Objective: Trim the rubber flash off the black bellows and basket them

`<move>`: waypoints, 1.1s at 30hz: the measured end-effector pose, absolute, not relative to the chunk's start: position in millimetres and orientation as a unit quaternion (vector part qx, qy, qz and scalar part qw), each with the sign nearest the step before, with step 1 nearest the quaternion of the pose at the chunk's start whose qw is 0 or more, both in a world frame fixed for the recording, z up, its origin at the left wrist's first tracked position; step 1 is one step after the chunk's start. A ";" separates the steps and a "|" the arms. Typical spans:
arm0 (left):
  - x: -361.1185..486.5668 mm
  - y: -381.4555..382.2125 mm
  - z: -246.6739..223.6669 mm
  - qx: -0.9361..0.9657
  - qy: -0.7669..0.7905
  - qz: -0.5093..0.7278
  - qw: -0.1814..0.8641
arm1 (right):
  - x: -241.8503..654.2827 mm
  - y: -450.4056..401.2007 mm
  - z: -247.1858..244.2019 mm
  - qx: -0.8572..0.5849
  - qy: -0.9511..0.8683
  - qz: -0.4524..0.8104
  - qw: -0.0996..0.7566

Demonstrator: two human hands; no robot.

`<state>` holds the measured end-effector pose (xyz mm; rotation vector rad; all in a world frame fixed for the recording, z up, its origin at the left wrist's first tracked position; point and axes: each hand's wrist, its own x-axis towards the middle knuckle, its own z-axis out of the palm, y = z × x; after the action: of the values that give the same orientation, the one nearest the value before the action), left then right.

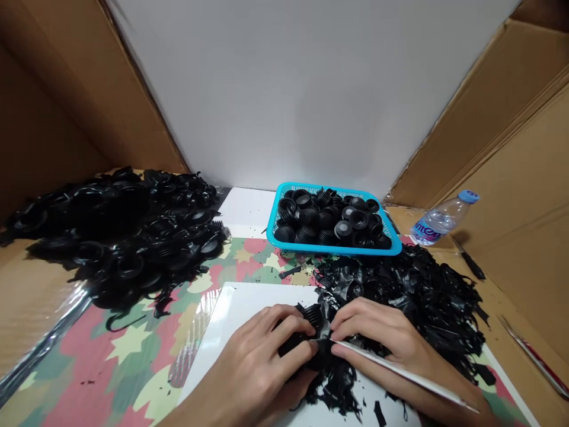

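Observation:
Over the white board (pixel 213 332), my left hand (pixel 267 350) is closed around a black ribbed rubber plug (pixel 312 315), mostly hidden by the fingers. My right hand (pixel 386 332) pinches a slim pale craft knife (pixel 400 370), its thin tip touching the plug. The knife's other end points back over my right wrist. Black rubber scraps (pixel 335 388) lie on the board under and between both hands.
A blue basket (pixel 333 249) full of trimmed ribbed plugs stands at the back. Untrimmed black pieces (pixel 128 237) are heaped left, and shavings (pixel 427 296) right. A water bottle (pixel 444 219), a dark-handled knife (pixel 471 261) and a red-and-silver tool (pixel 536 359) lie or stand at right. Cardboard walls (pixel 511 148) flank the table.

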<state>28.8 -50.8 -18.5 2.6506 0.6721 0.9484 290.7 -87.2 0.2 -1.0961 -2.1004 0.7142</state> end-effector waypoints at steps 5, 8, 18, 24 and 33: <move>30.0 -55.2 -20.8 0.904 0.224 0.347 0.109 | 288.6 -88.0 -0.1 -0.402 -0.815 0.262 0.324; 30.3 -57.0 -23.0 0.906 0.221 0.350 0.088 | 290.0 -88.1 0.8 -0.395 -0.820 0.260 0.321; 35.9 -56.9 -18.2 0.912 0.213 0.347 0.039 | 292.8 -86.0 -1.1 -0.378 -0.851 0.223 0.288; 38.5 -56.2 -19.2 0.920 0.202 0.334 0.035 | 286.0 -86.7 -10.3 -0.382 -0.866 0.166 0.276; 35.9 -58.0 -19.0 0.920 0.172 0.346 0.059 | 288.6 -89.7 -6.3 -0.465 -0.803 0.280 0.246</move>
<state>35.9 -58.0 -19.0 2.7878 0.5204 1.0478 288.6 -89.7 -6.3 -1.2691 -2.1893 0.7647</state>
